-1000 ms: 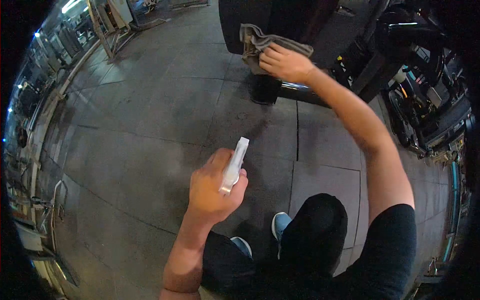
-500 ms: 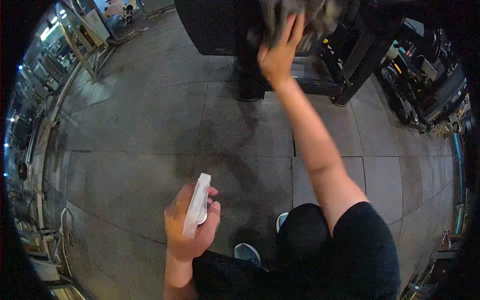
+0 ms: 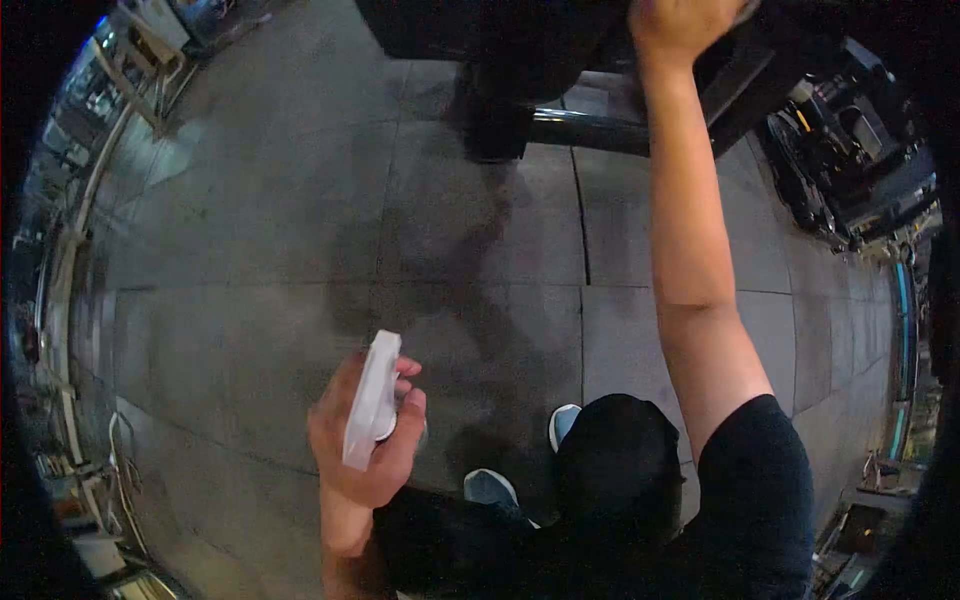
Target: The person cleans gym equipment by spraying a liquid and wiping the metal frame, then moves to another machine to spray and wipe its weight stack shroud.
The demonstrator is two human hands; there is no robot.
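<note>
In my left hand (image 3: 365, 440) is a thin white rectangular object (image 3: 372, 400), seen nearly edge-on. A rounded white part shows on its side near my thumb. My fingers wrap around it above the floor. My right hand (image 3: 685, 25) reaches far forward at the top edge, over a black gym machine (image 3: 500, 100). Its fingers are mostly cut off by the frame. A small greyish bit of cloth (image 3: 746, 10) shows beside it; the rest is out of view.
Dark floor tiles (image 3: 270, 220) lie before me, with my shoes (image 3: 492, 490) at the bottom. More gym equipment (image 3: 850, 150) stands at the right. A metal frame (image 3: 150, 75) is at the far left. The machine's feet and low bars rest on the tiles.
My right hand has moved up and right with the mottled cloth, most of which has left the view. My left hand still holds the white object, slightly further left. The view has shifted a little.
</note>
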